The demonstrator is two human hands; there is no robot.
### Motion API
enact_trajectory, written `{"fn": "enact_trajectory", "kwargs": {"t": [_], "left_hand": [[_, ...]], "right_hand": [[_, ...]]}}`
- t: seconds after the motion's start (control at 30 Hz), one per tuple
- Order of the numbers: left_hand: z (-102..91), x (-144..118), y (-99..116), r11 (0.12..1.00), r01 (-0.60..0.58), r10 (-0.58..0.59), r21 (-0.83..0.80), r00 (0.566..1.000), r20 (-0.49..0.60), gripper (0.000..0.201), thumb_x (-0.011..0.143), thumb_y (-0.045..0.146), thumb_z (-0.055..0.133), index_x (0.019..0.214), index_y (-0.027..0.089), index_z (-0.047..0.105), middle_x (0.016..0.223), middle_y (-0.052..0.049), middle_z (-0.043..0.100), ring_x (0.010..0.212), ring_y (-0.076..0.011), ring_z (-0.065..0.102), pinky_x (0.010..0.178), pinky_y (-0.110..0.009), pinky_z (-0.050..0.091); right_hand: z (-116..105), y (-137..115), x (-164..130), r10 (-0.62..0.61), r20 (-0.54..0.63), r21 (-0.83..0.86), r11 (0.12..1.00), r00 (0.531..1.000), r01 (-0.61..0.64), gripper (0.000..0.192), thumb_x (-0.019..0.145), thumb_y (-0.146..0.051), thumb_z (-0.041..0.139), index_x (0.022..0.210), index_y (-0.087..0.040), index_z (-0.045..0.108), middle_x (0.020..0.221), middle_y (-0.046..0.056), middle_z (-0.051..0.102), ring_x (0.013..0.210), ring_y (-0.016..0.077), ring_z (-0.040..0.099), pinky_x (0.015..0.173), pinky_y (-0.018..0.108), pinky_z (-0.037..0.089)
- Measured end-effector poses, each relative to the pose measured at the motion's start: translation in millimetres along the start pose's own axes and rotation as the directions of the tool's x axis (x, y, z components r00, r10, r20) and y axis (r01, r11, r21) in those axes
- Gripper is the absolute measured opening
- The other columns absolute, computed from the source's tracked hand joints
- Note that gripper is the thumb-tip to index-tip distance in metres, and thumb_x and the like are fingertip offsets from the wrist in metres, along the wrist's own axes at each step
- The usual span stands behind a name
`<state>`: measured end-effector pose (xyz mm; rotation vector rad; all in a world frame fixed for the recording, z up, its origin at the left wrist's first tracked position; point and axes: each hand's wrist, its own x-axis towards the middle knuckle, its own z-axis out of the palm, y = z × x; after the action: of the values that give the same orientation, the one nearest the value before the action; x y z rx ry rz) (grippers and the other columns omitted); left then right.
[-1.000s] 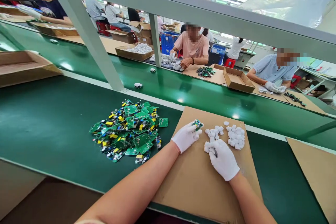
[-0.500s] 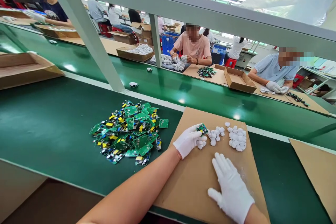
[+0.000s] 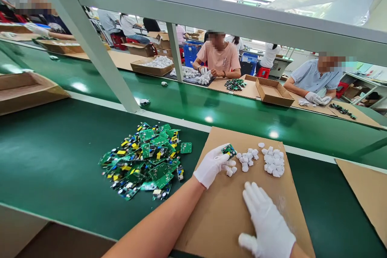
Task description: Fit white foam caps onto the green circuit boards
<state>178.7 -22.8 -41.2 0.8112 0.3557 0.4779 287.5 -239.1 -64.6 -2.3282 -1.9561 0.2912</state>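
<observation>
My left hand (image 3: 213, 165), in a white glove, pinches a small green circuit board (image 3: 229, 151) with yellow and dark parts on it. Just under its fingers lie a few small white pieces (image 3: 231, 168). My right hand (image 3: 267, 221), gloved too, rests palm down over the cardboard sheet (image 3: 220, 217) with fingers stretched and thumb apart, holding nothing. Beyond it sit a loose cluster of white pieces (image 3: 247, 159), a denser cluster of white pieces (image 3: 273, 162) and a single white disc (image 3: 261, 145). Left of the cardboard is a large heap of circuit boards (image 3: 145, 161).
A green belt (image 3: 193, 107) runs behind my bench, carrying a white piece (image 3: 144, 102). A slanted grey post (image 3: 99, 48) and rail stand in front. Across the belt, co-workers (image 3: 219, 54) sit by cardboard trays (image 3: 273, 92). An open cardboard box (image 3: 30, 92) is at left.
My view has shifted slightly. The white pieces on the belt have moved left. My left hand keeps the circuit board among the white pieces; my right hand stays spread.
</observation>
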Motion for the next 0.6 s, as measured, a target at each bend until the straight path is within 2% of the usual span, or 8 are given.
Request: {"fn": "enact_trajectory", "kwargs": {"t": [0.07, 0.13, 0.23, 0.3, 0.37, 0.43, 0.5, 0.6], "left_hand": [[1.2, -1, 0, 0.999, 0.036, -0.035, -0.02, 0.999, 0.021, 0.056, 0.068, 0.027, 0.071, 0.118, 0.017, 0.048, 0.104, -0.014, 0.061, 0.07, -0.0196, 0.064, 0.05, -0.027, 0.047], [2.8, -2, 0, 0.997, 0.066, -0.065, -0.029, 0.998, 0.027, 0.059, 0.067, 0.026, 0.072, 0.119, 0.018, 0.047, 0.102, -0.013, 0.061, 0.072, -0.0198, 0.064, 0.052, -0.026, 0.045], [4.7, -3, 0, 0.995, 0.093, -0.091, -0.037, 0.994, 0.06, 0.055, 0.068, 0.028, 0.072, 0.117, 0.018, 0.048, 0.102, -0.012, 0.06, 0.067, -0.0157, 0.063, 0.052, -0.024, 0.042], [5.2, -3, 0, 0.993, 0.111, -0.105, -0.05, 0.989, 0.104, 0.048, 0.069, 0.029, 0.071, 0.111, 0.018, 0.052, 0.107, -0.012, 0.058, 0.065, -0.0126, 0.061, 0.051, -0.022, 0.04], [5.8, -4, 1, 0.989, 0.139, -0.13, -0.052, 0.981, 0.146, 0.042, 0.069, 0.029, 0.071, 0.107, 0.017, 0.055, 0.109, -0.012, 0.057, 0.065, -0.0112, 0.059, 0.05, -0.02, 0.038], [7.0, -6, 1, 0.985, 0.171, -0.165, -0.019, 0.972, 0.168, 0.042, 0.07, 0.03, 0.07, 0.107, 0.016, 0.057, 0.108, -0.013, 0.058, 0.067, -0.0116, 0.06, 0.05, -0.02, 0.039], [8.8, -7, 0, 0.981, 0.192, -0.196, 0.036, 0.963, 0.187, 0.044, 0.072, 0.031, 0.068, 0.112, 0.016, 0.056, 0.107, -0.013, 0.059, 0.073, -0.0133, 0.061, 0.054, -0.02, 0.043], [11.1, -9, -2, 0.976, 0.196, -0.212, 0.095, 0.956, 0.204, 0.046, 0.076, 0.032, 0.064, 0.119, 0.019, 0.053, 0.11, -0.013, 0.059, 0.083, -0.0153, 0.062, 0.064, -0.022, 0.046]], "right_hand": [[-1, 0, 2, -0.07, 0.021, -0.01, 0.997, 0.997, 0.07, 0.091, 0.065, -0.05, 0.064, 0.142, -0.017, 0.025, 0.149, 0.009, 0.018, 0.134, 0.0355, 0.018, 0.107, 0.05, 0.021], [-3, 6, 5, -0.027, -0.053, -0.054, 0.998, 0.998, 0.024, 0.078, 0.074, -0.047, 0.057, 0.14, -0.016, 0.029, 0.146, 0.011, 0.025, 0.132, 0.0339, 0.024, 0.106, 0.05, 0.024], [-5, 21, 9, 0.047, -0.191, -0.104, 0.992, 0.98, -0.068, 0.061, 0.08, -0.039, 0.052, 0.136, -0.019, 0.038, 0.138, 0.012, 0.04, 0.121, 0.0314, 0.041, 0.096, 0.046, 0.037], [-3, 28, 12, 0.087, -0.262, -0.122, 0.985, 0.961, -0.122, 0.049, 0.083, -0.03, 0.049, 0.131, -0.023, 0.046, 0.121, 0.012, 0.056, 0.104, 0.0288, 0.054, 0.083, 0.042, 0.046], [-3, 31, 16, 0.13, -0.335, -0.084, 0.982, 0.933, -0.167, 0.039, 0.086, -0.023, 0.043, 0.123, -0.026, 0.054, 0.098, 0.01, 0.064, 0.086, 0.0256, 0.059, 0.072, 0.038, 0.048], [-7, 29, 22, 0.198, -0.407, 0.087, 0.98, 0.892, -0.178, 0.033, 0.088, -0.026, 0.042, 0.117, -0.025, 0.058, 0.083, 0.008, 0.066, 0.076, 0.0232, 0.061, 0.067, 0.035, 0.048], [-18, 22, 27, 0.338, -0.422, 0.399, 0.903, 0.841, -0.163, 0.029, 0.087, -0.034, 0.047, 0.11, -0.022, 0.06, 0.077, 0.005, 0.067, 0.071, 0.0206, 0.062, 0.064, 0.031, 0.049], [-41, 5, 37, 0.546, -0.316, 0.799, 0.595, 0.776, -0.093, 0.029, 0.085, -0.045, 0.048, 0.091, -0.019, 0.061, 0.072, 0.005, 0.07, 0.06, 0.0166, 0.062, 0.053, 0.026, 0.05]]}}
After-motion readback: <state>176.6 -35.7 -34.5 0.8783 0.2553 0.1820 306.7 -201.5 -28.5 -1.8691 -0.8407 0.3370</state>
